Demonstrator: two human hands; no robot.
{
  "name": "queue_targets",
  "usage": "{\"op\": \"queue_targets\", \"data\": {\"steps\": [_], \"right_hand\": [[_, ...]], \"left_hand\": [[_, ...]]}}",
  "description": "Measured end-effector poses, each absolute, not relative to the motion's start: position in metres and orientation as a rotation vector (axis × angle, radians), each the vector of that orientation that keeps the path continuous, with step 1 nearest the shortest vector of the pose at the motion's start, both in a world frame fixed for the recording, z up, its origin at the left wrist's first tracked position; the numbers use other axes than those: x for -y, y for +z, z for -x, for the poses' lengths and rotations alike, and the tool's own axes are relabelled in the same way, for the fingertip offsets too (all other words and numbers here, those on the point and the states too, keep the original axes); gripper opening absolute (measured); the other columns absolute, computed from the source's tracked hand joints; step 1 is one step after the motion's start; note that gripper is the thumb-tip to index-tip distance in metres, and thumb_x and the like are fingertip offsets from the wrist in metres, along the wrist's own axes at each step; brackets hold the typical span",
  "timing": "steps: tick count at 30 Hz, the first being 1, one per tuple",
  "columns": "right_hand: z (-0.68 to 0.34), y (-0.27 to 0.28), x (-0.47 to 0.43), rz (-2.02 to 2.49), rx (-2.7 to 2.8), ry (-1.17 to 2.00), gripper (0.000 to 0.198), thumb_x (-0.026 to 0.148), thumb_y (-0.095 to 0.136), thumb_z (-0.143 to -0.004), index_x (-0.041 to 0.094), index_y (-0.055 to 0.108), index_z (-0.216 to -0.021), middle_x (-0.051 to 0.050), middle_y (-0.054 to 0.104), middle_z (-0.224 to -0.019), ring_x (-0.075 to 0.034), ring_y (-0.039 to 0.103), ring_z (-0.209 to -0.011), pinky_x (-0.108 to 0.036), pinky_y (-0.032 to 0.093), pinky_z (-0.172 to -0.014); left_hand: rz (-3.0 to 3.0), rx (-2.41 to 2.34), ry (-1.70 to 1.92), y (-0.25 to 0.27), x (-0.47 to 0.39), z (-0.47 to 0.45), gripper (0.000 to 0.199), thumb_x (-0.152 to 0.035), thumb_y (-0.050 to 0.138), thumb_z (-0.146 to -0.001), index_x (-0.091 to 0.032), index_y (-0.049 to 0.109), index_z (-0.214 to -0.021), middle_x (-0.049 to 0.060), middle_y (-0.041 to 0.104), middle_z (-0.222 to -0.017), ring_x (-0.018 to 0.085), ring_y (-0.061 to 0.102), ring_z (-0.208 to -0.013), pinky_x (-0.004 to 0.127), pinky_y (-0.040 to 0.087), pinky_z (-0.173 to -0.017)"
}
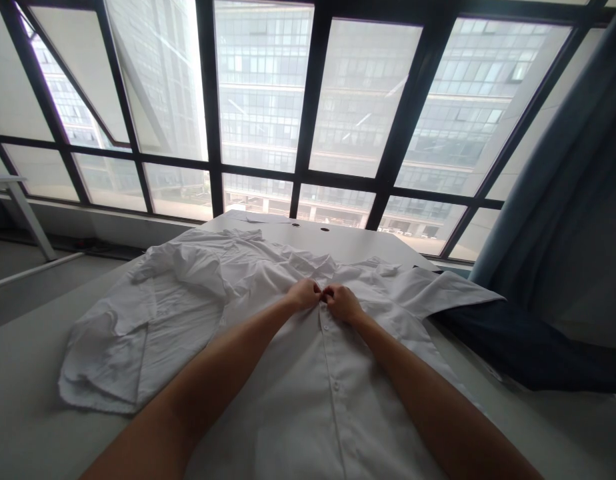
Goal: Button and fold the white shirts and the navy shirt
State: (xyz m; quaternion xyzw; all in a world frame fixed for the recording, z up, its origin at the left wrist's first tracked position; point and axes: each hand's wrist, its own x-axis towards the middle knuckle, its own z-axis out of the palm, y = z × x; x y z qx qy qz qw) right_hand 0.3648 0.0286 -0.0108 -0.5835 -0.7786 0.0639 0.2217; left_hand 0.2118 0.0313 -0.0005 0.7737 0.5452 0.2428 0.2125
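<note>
A white button-up shirt (293, 393) lies spread face up in front of me, its collar end away from me. On its front placket, my left hand (305, 294) and my right hand (341, 303) meet with fingertips pinched on the cloth edge. Whatever button or buttonhole sits between the fingertips is hidden. Below the hands, small buttons run down the placket, one of them a white button (337, 386) in the lower middle. The shirt's short sleeve (453, 293) stretches out to the right.
More crumpled white clothing (183, 320) lies to the left on the white table (28, 373). Dark navy cloth (528, 347) rests at the right, partly under the sleeve. A blue-grey curtain (553, 173) hangs at the right, and framed windows stand behind the table.
</note>
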Motion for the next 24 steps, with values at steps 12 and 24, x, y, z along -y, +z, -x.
{"op": "queue_targets", "data": {"steps": [12, 24], "right_hand": [[-0.36, -0.003, -0.02, 1.647, 2.135, 0.141, 0.018, 0.014, 0.058, -0.079, 0.02, 0.074, -0.085, -0.005, 0.074, -0.089, -0.018, 0.065, -0.084, -0.023, 0.04, -0.07], [-0.358, -0.003, -0.015, 1.653, 2.05, 0.114, 0.016, 0.017, 0.061, -0.076, 0.021, 0.075, -0.084, -0.005, 0.074, -0.089, -0.019, 0.066, -0.084, -0.023, 0.043, -0.072]], "left_hand": [[-2.295, -1.614, 0.619, 0.0, -0.03, -0.212, 0.018, -0.021, 0.062, -0.081, -0.02, 0.074, -0.094, 0.007, 0.073, -0.103, 0.022, 0.066, -0.092, 0.028, 0.048, -0.081], [-2.361, -1.547, 0.679, -0.003, -0.032, -0.207, 0.022, -0.014, 0.057, -0.08, -0.021, 0.076, -0.091, 0.003, 0.074, -0.095, 0.019, 0.065, -0.087, 0.027, 0.049, -0.081]]}}
